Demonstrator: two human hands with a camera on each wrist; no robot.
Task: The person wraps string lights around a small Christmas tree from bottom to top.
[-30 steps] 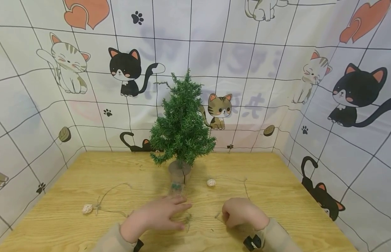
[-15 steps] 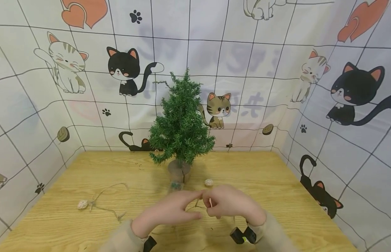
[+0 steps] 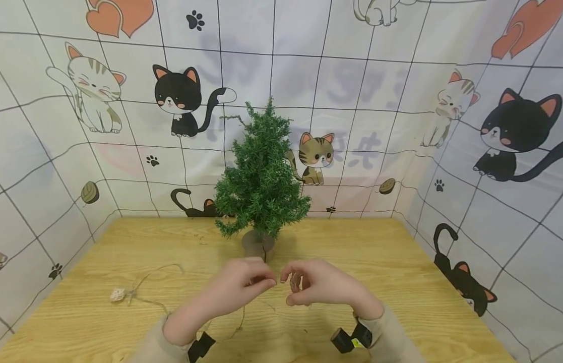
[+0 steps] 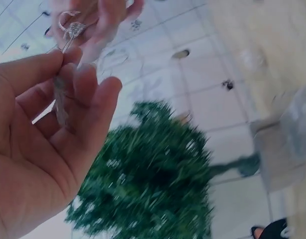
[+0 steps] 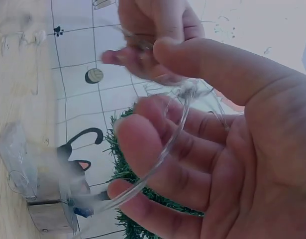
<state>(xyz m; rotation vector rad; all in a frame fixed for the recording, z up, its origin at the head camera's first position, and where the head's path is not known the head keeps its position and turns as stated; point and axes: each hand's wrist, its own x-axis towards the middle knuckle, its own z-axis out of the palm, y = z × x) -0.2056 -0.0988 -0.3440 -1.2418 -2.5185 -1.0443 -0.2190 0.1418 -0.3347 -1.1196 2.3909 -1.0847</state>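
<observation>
My left hand (image 3: 238,287) pinches a thin string (image 4: 66,46) between thumb and fingertips. The strand looks pale and washed out in both wrist views. Facing it, close but apart, my right hand (image 3: 324,285) has its fingers and thumb curled around the string (image 5: 167,149), which runs across the fingers. A small lattice-like ball (image 3: 296,281) shows inside the right hand's curl, its outline blurred. On the table at the left lies another part of the string (image 3: 161,267), with a star-shaped piece (image 3: 131,294) and a pale woven ball (image 3: 118,295).
A small green artificial tree (image 3: 263,176) stands behind the hands in a grey-brown pot (image 3: 254,243). Clear plastic (image 5: 16,159) shows against the pot in the right wrist view. Beneath is a wooden table (image 3: 376,252), with a cat-patterned curtain (image 3: 354,101) behind it.
The right hand has moved left and up from the table, and both hands have come together. The woven ball before the pot has left its place. The string's middle part has been lifted.
</observation>
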